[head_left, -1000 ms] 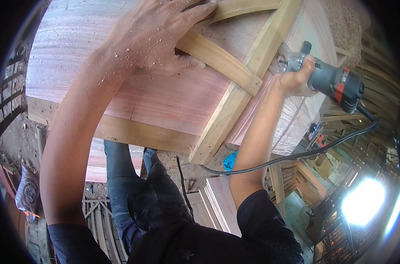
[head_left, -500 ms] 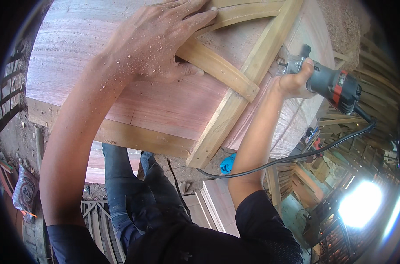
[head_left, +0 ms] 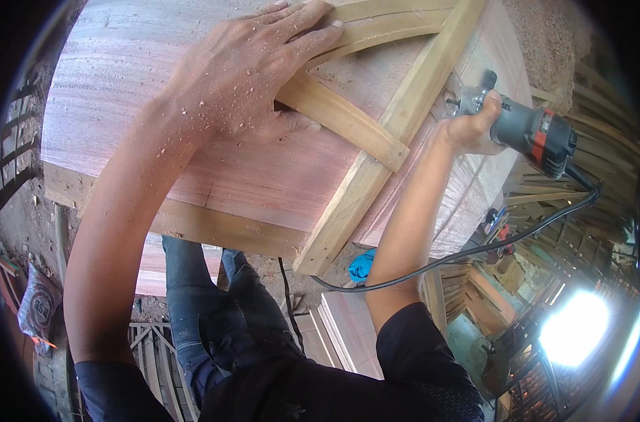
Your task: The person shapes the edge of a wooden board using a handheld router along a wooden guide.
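My left hand [head_left: 256, 88], dusted with wood chips, lies with fingers outstretched over a curved wooden template [head_left: 394, 22] and its diagonal brace [head_left: 341, 116]. The thumb rests beside the brace on a large pinkish wooden panel [head_left: 256, 172]. A straight wooden bar [head_left: 394, 137] of the template crosses the panel's right part. To the right of that bar, my right hand [head_left: 474, 130] is wrapped round a trim router [head_left: 534, 133], grey and black with a red band. The router is tilted on its side, its clear base toward the bar; bit contact cannot be made out.
A black power cord [head_left: 439, 261] runs from the router across my right forearm. Beneath the panel's near edge are a blue cloth [head_left: 362, 264] and stacked boards [head_left: 348, 327]. A filled plastic bag [head_left: 40, 302] stands far left; wood strips [head_left: 594, 133] are piled at right.
The template has shifted slightly left and toward me on the panel, with my left hand moving a little left. My right hand and the router have barely moved.
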Demonstrator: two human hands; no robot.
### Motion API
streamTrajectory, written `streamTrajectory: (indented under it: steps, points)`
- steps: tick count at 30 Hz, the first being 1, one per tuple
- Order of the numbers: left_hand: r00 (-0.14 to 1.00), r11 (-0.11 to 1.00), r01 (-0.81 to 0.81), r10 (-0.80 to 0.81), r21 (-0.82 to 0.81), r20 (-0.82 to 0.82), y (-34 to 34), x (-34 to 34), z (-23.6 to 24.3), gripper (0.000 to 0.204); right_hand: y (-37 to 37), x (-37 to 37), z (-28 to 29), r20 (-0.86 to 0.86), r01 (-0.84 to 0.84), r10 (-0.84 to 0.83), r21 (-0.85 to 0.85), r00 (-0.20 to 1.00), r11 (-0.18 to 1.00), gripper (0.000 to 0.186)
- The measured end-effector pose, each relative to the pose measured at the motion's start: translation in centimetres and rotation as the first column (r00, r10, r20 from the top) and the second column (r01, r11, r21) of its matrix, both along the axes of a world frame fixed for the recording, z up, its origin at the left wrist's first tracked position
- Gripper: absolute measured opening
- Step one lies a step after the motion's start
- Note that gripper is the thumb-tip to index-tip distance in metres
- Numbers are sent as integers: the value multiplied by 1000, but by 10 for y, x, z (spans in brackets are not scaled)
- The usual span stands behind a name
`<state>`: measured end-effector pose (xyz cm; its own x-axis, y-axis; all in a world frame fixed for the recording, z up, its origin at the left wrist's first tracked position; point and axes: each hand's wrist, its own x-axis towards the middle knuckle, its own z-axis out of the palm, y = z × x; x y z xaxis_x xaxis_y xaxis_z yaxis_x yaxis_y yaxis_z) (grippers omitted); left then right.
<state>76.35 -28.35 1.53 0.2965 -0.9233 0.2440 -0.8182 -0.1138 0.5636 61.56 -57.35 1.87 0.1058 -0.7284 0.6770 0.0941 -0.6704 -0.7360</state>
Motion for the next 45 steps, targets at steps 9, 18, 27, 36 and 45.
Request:
streamTrajectory:
  steps: [9, 18, 27, 36, 45]
  points:
    - [971, 972, -220, 211, 76, 112, -2, -22, -19, 117, -12, 8, -1, 23, -5, 5, 2, 1000, 1000, 59]
    - [992, 990, -112, 116, 86, -46, 2, -14, -16, 122, -24, 17, -4, 54, 6, -7, 34, 999, 999, 52]
    - [988, 981, -28, 57, 192, -144, -1, -2, -1, 115, -42, 24, -9, 57, 7, -12, 79, 998, 997, 49]
    - [980, 972, -26, 70, 232, -185, -4, -2, 0, 117, -57, 25, -18, 71, -3, -6, 124, 997, 992, 50]
    - [980, 968, -20, 69, 249, -189, -4, 0, 2, 118, -63, 26, -19, 32, -36, 31, 154, 999, 987, 49]
